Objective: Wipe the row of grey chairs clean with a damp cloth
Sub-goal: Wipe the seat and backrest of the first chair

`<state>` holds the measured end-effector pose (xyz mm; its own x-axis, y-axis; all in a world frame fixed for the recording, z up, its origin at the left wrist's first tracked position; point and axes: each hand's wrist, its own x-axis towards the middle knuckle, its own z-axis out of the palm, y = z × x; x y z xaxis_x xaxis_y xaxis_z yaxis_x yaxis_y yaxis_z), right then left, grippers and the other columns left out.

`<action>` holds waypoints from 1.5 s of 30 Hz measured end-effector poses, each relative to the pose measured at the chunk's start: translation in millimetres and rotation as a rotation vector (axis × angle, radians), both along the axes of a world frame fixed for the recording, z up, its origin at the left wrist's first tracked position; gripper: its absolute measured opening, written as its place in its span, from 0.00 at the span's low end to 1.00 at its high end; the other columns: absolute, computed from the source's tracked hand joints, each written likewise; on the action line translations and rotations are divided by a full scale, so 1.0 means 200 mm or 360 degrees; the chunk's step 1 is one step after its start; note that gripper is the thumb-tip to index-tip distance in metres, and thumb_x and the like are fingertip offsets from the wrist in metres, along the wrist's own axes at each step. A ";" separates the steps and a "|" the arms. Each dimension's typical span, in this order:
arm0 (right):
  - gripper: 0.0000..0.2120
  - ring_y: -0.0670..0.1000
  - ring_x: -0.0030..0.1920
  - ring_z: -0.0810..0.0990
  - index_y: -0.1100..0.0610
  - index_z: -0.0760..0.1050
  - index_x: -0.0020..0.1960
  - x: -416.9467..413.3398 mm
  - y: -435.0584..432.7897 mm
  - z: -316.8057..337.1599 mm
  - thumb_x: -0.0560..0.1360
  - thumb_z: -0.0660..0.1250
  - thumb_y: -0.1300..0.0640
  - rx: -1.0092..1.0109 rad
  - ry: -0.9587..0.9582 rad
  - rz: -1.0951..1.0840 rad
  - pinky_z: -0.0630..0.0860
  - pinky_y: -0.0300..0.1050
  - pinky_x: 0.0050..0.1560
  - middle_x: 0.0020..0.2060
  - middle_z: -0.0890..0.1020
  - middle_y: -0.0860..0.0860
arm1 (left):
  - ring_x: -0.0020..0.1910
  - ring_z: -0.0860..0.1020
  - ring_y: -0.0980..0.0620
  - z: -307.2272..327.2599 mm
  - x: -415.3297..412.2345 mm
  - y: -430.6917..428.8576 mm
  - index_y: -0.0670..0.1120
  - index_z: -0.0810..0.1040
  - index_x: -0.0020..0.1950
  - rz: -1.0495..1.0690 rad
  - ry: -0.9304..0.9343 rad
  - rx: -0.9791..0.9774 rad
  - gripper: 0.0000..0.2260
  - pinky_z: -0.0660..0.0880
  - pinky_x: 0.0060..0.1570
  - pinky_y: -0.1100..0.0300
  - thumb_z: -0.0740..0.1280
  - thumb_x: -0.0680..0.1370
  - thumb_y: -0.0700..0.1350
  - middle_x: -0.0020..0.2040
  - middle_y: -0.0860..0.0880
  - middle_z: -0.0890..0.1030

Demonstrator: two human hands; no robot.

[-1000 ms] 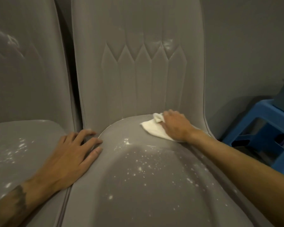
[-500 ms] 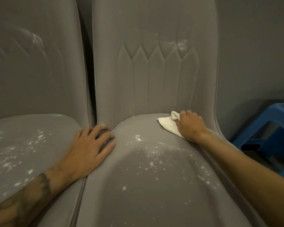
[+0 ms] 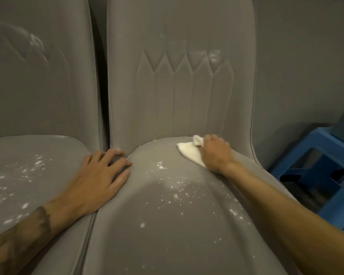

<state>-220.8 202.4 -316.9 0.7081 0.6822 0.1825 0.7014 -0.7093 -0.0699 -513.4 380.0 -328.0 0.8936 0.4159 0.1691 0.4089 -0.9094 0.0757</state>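
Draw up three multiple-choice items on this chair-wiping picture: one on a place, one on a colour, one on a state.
1. Where is the cloth?
A. At the back of the seat next to the stool
B. On the other seat
C. Draped over a backrest

2. What colour is the stool?
A. Red
B. Blue
C. Green

3. What is the left hand doing?
A. Gripping the cloth
B. Resting flat, fingers spread
C. Raised in the air

Answers:
1 A, the right hand holds it down there.
2 B, its plastic frame is bright blue.
3 B, it lies where the two seats meet and holds nothing.
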 end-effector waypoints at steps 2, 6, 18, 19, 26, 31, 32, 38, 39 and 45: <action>0.13 0.61 0.58 0.76 0.59 0.72 0.61 -0.12 0.01 -0.04 0.83 0.58 0.51 0.0105 0.0074 0.0394 0.71 0.54 0.58 0.59 0.78 0.58 | 0.68 0.67 0.53 0.00 0.00 0.00 0.61 0.71 0.73 0.0001 0.0000 -0.0003 0.34 0.61 0.70 0.54 0.35 0.78 0.67 0.75 0.58 0.65; 0.14 0.58 0.55 0.76 0.54 0.72 0.60 -0.03 -0.15 -0.01 0.83 0.58 0.45 0.0081 0.0109 0.0533 0.72 0.53 0.56 0.57 0.78 0.55 | 0.70 0.68 0.52 0.00 0.00 0.00 0.61 0.72 0.74 0.0003 0.0003 -0.0020 0.36 0.61 0.71 0.53 0.35 0.77 0.67 0.76 0.56 0.66; 0.10 0.59 0.54 0.77 0.52 0.71 0.57 0.10 -0.24 -0.02 0.83 0.58 0.47 0.0069 0.0025 0.0350 0.68 0.49 0.51 0.53 0.77 0.52 | 0.65 0.73 0.48 -0.04 0.00 0.02 0.57 0.78 0.69 -0.0033 -0.0091 -0.0002 0.30 0.66 0.66 0.48 0.42 0.81 0.64 0.73 0.53 0.72; 0.14 0.61 0.56 0.77 0.56 0.72 0.60 0.14 -0.25 -0.01 0.84 0.57 0.47 -0.0011 -0.0009 0.0148 0.71 0.53 0.54 0.57 0.77 0.56 | 0.64 0.73 0.48 -0.04 0.01 0.02 0.57 0.78 0.69 -0.0031 -0.0099 0.0009 0.30 0.66 0.66 0.48 0.42 0.81 0.63 0.72 0.53 0.72; 0.20 0.62 0.59 0.76 0.60 0.73 0.63 -0.22 0.14 -0.03 0.84 0.56 0.45 0.0154 0.0117 0.0286 0.71 0.53 0.57 0.60 0.78 0.59 | 0.63 0.69 0.52 -0.04 0.00 0.02 0.59 0.76 0.69 -0.0027 -0.0120 0.0026 0.27 0.62 0.63 0.55 0.43 0.82 0.63 0.73 0.55 0.69; 0.17 0.62 0.57 0.77 0.58 0.72 0.61 -0.16 0.14 0.00 0.84 0.56 0.46 0.0031 0.0057 0.0441 0.71 0.53 0.55 0.59 0.78 0.59 | 0.64 0.70 0.51 -0.04 -0.01 0.02 0.58 0.75 0.70 -0.0039 -0.0133 0.0007 0.28 0.64 0.65 0.53 0.42 0.82 0.62 0.74 0.55 0.69; 0.17 0.63 0.59 0.76 0.59 0.71 0.63 -0.11 0.15 0.01 0.84 0.56 0.47 -0.0026 0.0002 0.0312 0.70 0.54 0.56 0.60 0.77 0.59 | 0.63 0.71 0.51 -0.04 -0.01 0.01 0.58 0.76 0.70 -0.0041 -0.0150 0.0007 0.28 0.65 0.65 0.53 0.43 0.82 0.61 0.74 0.54 0.70; 0.16 0.62 0.58 0.76 0.59 0.71 0.62 -0.28 0.30 -0.02 0.84 0.57 0.48 0.0077 0.0063 0.0450 0.70 0.54 0.56 0.59 0.77 0.59 | 0.64 0.70 0.51 -0.04 -0.01 0.02 0.57 0.76 0.69 -0.0071 -0.0165 -0.0018 0.27 0.65 0.65 0.53 0.42 0.82 0.60 0.73 0.54 0.69; 0.16 0.62 0.56 0.76 0.57 0.72 0.60 -0.31 0.28 -0.03 0.83 0.57 0.46 0.0096 0.0096 0.0603 0.70 0.54 0.55 0.58 0.78 0.58 | 0.64 0.71 0.51 -0.04 -0.01 0.02 0.57 0.76 0.69 -0.0069 -0.0168 -0.0019 0.27 0.66 0.64 0.53 0.43 0.82 0.60 0.73 0.54 0.69; 0.17 0.62 0.58 0.76 0.58 0.72 0.62 -0.11 0.18 0.00 0.84 0.57 0.46 0.0015 0.0056 0.0370 0.70 0.54 0.56 0.59 0.77 0.59 | 0.64 0.72 0.50 -0.05 -0.01 0.02 0.56 0.77 0.69 -0.0063 -0.0194 -0.0028 0.27 0.67 0.65 0.52 0.43 0.82 0.60 0.74 0.53 0.70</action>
